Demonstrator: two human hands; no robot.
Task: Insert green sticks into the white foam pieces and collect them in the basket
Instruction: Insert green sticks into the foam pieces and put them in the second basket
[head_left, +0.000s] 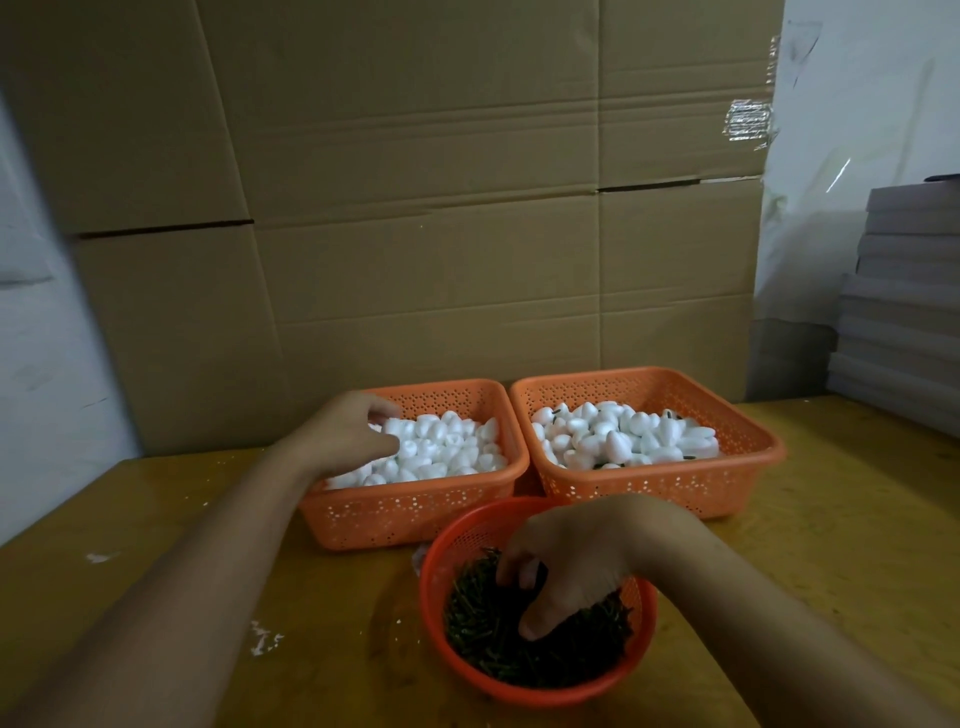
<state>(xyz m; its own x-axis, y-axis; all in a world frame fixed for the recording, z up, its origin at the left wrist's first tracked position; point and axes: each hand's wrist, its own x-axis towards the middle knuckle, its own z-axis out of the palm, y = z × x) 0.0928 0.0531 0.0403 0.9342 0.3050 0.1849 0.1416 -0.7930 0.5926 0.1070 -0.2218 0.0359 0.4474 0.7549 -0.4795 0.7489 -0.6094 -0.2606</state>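
Note:
Two orange rectangular baskets stand side by side. The left basket (415, 512) is full of plain white foam pieces (447, 452). My left hand (348, 431) reaches into its left side, fingers curled among the foam; what it holds is hidden. The right basket (649, 488) holds foam pieces with green sticks (623, 434) in them. In front, a round orange bowl (441, 566) holds a heap of green sticks (483, 618). My right hand (561, 561) is down in the bowl, fingers curled into the sticks.
Everything stands on a yellowish wooden table (831, 519) with white foam crumbs (262, 636) at the left. Large cardboard boxes (415, 208) form a wall right behind the baskets. A stack of grey boards (904, 312) stands at the right.

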